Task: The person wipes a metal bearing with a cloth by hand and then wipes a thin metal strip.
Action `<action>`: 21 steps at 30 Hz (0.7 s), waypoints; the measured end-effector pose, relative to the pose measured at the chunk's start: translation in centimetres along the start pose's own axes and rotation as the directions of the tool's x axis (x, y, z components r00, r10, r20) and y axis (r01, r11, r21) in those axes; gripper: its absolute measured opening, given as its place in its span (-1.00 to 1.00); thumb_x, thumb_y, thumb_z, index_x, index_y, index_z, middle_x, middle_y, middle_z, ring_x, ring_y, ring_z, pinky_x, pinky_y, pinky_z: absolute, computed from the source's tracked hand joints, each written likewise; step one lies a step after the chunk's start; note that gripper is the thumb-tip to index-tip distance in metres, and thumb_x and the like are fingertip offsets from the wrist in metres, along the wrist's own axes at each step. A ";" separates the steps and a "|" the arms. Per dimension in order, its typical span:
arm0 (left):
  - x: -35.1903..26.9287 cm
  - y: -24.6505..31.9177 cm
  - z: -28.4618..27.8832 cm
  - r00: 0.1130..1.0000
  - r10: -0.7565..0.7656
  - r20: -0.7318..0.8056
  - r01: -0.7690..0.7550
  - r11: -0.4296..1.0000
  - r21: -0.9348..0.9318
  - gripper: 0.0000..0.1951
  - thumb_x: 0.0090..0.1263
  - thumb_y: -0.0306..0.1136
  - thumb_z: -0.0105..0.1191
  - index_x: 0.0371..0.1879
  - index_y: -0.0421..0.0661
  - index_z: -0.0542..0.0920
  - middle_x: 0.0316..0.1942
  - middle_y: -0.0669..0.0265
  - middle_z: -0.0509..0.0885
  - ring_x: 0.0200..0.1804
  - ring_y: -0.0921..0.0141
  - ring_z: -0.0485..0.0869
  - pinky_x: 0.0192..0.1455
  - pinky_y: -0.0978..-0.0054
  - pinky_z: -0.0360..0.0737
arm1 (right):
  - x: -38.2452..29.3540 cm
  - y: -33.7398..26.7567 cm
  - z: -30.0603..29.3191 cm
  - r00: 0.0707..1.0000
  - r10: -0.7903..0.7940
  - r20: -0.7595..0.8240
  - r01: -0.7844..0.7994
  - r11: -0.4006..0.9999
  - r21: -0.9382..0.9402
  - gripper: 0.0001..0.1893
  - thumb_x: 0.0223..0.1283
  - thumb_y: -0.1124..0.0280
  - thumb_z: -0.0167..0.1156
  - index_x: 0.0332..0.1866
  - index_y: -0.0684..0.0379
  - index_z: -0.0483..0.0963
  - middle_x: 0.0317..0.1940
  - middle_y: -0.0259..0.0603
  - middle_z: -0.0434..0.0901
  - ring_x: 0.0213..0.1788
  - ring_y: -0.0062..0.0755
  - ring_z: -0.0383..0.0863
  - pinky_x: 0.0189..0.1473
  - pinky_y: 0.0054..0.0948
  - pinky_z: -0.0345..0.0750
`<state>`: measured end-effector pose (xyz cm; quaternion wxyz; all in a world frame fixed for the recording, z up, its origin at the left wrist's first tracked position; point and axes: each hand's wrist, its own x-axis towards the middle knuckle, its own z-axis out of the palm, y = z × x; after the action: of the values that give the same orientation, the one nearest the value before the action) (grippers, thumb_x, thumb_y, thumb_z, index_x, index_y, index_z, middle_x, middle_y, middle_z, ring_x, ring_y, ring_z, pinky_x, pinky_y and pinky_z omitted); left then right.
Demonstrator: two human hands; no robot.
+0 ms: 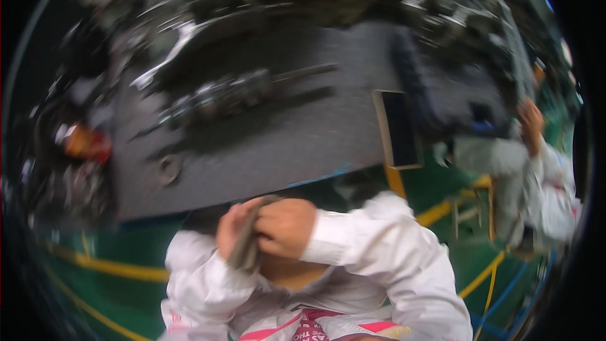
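Close before my chest, my left hand (pixel 230 228) and my right hand (pixel 288 227) come together around a folded grey-brown cloth (pixel 247 246). The fingers of my right hand curl against it from one side. My left hand grips its other side, with the fingers partly hidden behind it. Whether the cloth is a glove or a rag I cannot tell. Beyond my hands, a blurred metal shaft-like part (pixel 227 92) with a thin rod lies on the grey worktable (pixel 293 147). A small ring (pixel 169 169) rests near the table's left front corner.
A flat dark panel with a pale border (pixel 400 128) sits at the table's right edge. On the right, a co-worker (pixel 535 184) in white sits with one hand raised. Blurred metal parts (pixel 435 14) crowd the back. An orange-and-red object (pixel 87 143) stands at left.
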<state>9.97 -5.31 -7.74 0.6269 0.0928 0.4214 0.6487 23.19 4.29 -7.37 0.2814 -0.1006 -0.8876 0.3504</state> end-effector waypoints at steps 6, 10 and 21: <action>0.8 -1.7 0.5 0.998 0.007 0.070 -0.005 0.999 -0.034 -0.50 0.56 -0.09 -0.33 0.12 -0.30 0.48 0.12 0.05 0.58 0.18 0.24 0.54 0.39 0.32 0.34 | 0.0 -0.5 -1.2 0.997 0.076 0.005 -0.076 0.996 -0.036 -0.81 -0.17 0.47 0.37 -0.39 0.23 0.56 -0.46 -0.18 0.57 -0.42 -0.14 0.61 -0.36 -0.31 0.57; -0.1 -2.5 0.2 0.987 0.142 0.076 -0.148 0.987 0.068 -0.52 0.61 -0.14 -0.40 0.19 -0.30 0.40 0.15 0.02 0.52 0.18 0.24 0.52 0.36 0.33 0.37 | 0.2 -1.5 -1.1 0.970 0.236 0.063 -0.240 0.969 0.066 -0.84 -0.08 0.40 0.33 -0.42 0.22 0.55 -0.45 -0.16 0.58 -0.42 -0.13 0.61 -0.38 -0.32 0.56; 0.4 -2.7 0.6 0.987 0.118 0.105 -0.112 0.992 -0.054 -0.61 0.61 -0.13 -0.32 0.15 -0.14 0.40 -0.02 0.20 0.52 0.00 0.36 0.54 0.17 0.46 0.49 | 0.7 -1.8 -1.7 0.878 0.464 0.117 -0.478 0.843 0.246 -0.87 0.01 0.53 0.34 -0.41 0.35 0.54 -0.48 -0.17 0.58 -0.50 -0.47 0.57 -0.42 -0.53 0.50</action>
<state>12.26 -5.07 -9.26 0.6123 0.1371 0.3652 0.6877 23.61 4.20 -4.77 0.1741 -0.2672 -0.7872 0.5278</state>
